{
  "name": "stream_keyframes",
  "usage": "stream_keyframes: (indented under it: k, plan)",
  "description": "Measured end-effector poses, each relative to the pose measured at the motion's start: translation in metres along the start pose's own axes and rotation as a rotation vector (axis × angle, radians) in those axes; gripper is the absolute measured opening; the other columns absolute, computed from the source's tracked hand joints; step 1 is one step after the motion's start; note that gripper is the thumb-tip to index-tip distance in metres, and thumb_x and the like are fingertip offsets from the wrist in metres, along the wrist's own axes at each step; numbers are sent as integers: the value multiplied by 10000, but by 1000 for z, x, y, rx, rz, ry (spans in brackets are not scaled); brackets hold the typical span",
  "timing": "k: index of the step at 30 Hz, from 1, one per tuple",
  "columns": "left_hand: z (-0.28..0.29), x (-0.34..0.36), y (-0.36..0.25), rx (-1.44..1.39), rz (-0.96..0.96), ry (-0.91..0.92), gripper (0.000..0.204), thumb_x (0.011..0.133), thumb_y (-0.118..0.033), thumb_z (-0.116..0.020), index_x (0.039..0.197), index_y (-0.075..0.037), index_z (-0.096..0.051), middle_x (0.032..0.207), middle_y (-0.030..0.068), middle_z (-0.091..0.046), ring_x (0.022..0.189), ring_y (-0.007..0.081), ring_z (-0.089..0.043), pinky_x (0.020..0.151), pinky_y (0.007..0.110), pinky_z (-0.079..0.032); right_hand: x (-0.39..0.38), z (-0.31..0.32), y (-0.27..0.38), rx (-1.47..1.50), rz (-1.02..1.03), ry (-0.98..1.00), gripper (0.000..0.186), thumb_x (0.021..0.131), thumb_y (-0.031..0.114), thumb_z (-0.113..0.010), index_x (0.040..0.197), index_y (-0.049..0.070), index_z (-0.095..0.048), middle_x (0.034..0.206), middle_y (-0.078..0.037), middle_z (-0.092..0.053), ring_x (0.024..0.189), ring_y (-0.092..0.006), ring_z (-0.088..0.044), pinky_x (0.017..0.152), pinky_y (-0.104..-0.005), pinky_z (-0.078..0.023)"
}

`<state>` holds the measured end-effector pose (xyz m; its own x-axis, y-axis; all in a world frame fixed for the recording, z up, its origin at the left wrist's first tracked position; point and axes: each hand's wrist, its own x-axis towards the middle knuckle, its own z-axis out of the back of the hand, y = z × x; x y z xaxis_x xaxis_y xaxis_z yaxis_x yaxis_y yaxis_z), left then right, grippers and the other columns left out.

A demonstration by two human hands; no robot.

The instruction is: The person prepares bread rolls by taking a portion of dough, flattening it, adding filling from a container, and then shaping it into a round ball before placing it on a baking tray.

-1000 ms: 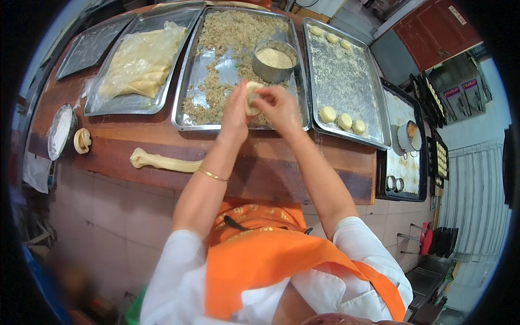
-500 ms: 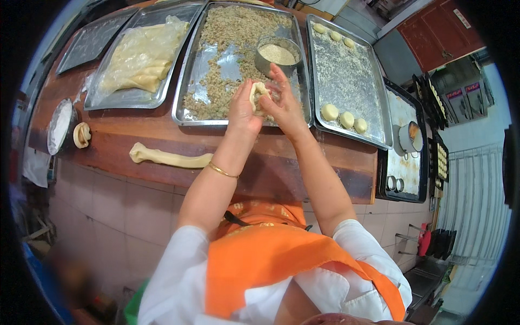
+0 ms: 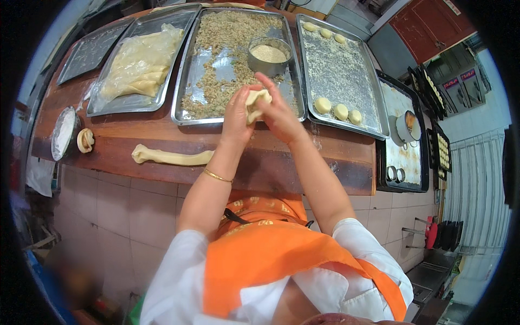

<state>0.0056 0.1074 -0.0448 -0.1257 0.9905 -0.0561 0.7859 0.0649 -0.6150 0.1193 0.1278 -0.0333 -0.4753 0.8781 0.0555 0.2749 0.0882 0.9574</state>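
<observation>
At the person's twelve o'clock, the left hand (image 3: 236, 112) cups a dough wrapper (image 3: 258, 98), fingers pressed together; at the wrapper's four o'clock, the right hand (image 3: 284, 120) has its fingers spread. Probably this is shaping; the next move calls for gathering the rim evenly.

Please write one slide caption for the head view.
Left hand holds dough, right hand touching it, near a tray of crumbly mixture.

Head-worn fisheye view, looking down, near above wooden table (image 3: 346, 165)

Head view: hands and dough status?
Left hand holding pale, cupped dough piece. Right hand at its side. Silver rectangular metal tray of crumbly tan filling nearby; nothing visibly obstructing.
</observation>
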Motion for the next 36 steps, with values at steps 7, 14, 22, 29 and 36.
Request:
stream_keyframes:
  k: [7, 14, 22, 29, 36]
  plan:
    - [14, -3, 19, 89, -88, -34, 272, 1018, -317, -543, 948, -69, -631, 863, 11, -622, 745, 109, -594, 656, 270, -500, -16, -8, -30, -522, 335, -57, 540, 896, -12, -527, 1420, 43, -410, 1315, -124, -555, 1217, -234, -543, 1042, -349, -414]
    - [-5, -41, -26, 42, 112, 224, 289, 1037, -338, -487, 1133, -85, -590, 910, 0, -627, 747, 83, -607, 632, 237, -523, -31, -20, 32, 258, -128, 57, 589, 858, -23, -549, 1425, 72, -417, 1280, -67, -536, 1139, -170, -558, 975, -314, -473]
    - [16, -47, -3, 85, -27, 118, 154, 1010, -221, -572, 1072, -84, -608, 962, 6, -642, 849, 98, -632, 732, 254, -535, -45, -29, 18, 93, 8, 245, 653, 823, 102, -614, 1439, 78, -400, 1430, -99, -452, 1355, -220, -412, 1127, -361, -342]
    - [-17, -80, -28, -104, 181, 244, 373, 1095, -332, -303, 1307, -82, -480, 1191, 62, -590, 1076, 173, -619, 952, 346, -520, -53, -17, 50, -1081, 581, 207, 795, 781, 404, -779, 1429, 90, -442, 1472, -96, -466, 1464, -307, -301, 1161, -453, -304]
    - [-30, -81, -1, 44, -41, 176, 409, 1065, -399, -414, 1347, -111, -481, 1212, 14, -590, 1068, 128, -604, 879, 279, -508, -67, -44, 45, -728, 627, -137, 400, 914, 318, -665, 1218, 63, -624, 1099, -117, -693, 1063, -304, -638, 937, -411, -478]
